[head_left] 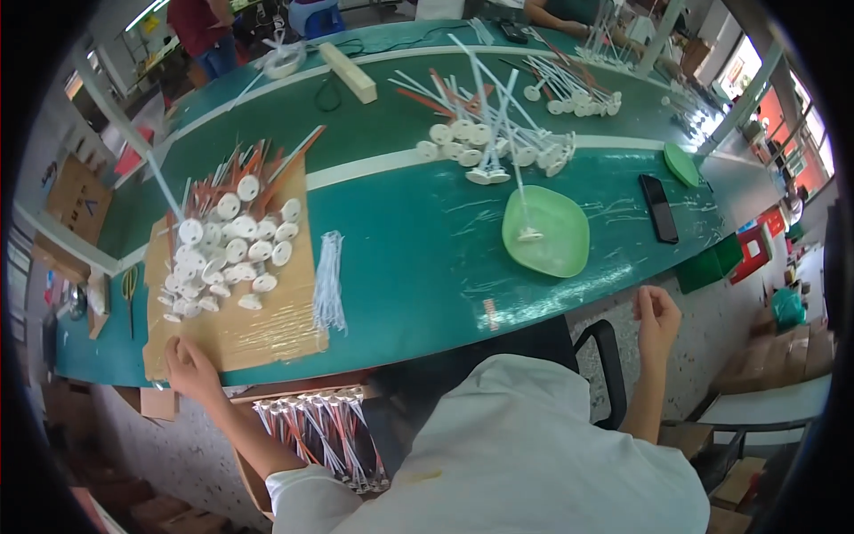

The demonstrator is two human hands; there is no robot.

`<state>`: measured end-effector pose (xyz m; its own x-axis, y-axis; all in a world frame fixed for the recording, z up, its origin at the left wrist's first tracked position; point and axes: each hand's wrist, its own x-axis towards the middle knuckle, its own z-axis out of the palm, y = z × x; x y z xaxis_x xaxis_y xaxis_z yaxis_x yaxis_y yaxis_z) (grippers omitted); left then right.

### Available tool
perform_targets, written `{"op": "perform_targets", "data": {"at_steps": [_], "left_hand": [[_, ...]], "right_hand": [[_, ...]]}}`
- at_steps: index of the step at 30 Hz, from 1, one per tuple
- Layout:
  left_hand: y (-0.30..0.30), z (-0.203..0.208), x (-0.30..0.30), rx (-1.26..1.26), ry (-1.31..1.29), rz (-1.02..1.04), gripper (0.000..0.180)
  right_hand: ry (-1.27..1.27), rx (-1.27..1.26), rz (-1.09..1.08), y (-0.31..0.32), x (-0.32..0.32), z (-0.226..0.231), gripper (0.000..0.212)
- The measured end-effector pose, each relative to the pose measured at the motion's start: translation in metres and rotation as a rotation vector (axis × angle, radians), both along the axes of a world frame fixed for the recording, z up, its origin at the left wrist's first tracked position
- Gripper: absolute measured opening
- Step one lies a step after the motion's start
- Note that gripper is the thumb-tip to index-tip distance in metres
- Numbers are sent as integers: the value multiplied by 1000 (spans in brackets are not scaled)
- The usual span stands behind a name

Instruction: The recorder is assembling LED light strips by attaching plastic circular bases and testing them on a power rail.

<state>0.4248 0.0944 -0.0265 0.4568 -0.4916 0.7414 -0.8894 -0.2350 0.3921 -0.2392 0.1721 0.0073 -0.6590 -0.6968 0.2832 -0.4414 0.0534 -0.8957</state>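
Apparently between pieces: left hand (189,367), at the cardboard sheet (233,352), and right hand (656,319) curl fingers together; taking a disc-ended stick (248,188) calls for opening them.

Black phone (658,208) lies ahead of the right grip (656,319); black chair (612,374) stands left of that grip; scissors (131,301) lie beyond the left grip (190,368).

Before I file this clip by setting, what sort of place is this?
Probably a small hand-assembly workshop: a long green workbench bears piles of thin sticks with white discs at their ends, another person is at its far side, and cardboard boxes stand to the right.
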Motion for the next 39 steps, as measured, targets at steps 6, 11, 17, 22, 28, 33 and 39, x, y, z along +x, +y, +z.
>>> {"op": "perform_targets", "data": {"at_steps": [6,11,17,22,28,33,39], "left_hand": [[4,47,-157,-265,177,-467,11],[-33,72,-349,141,111,-1052,13],[-25,53,-439,171,228,-1045,22],[-3,52,-454,317,1042,-1304,30],[24,30,-463,450,1560,-1781,37],[52,17,-465,233,1829,-1785,40],[70,23,-456,284,1873,-1761,56]], "right_hand": [[199,87,332,-69,-19,34,14],[773,394,652,-183,40,26,30],[238,301,796,-188,44,21,34],[-452,309,1020,-141,30,40,22],[-699,231,1077,-85,33,48,18],[253,-635,760,-49,43,19,23],[397,-945,760,-35,57,-1,29]]}}
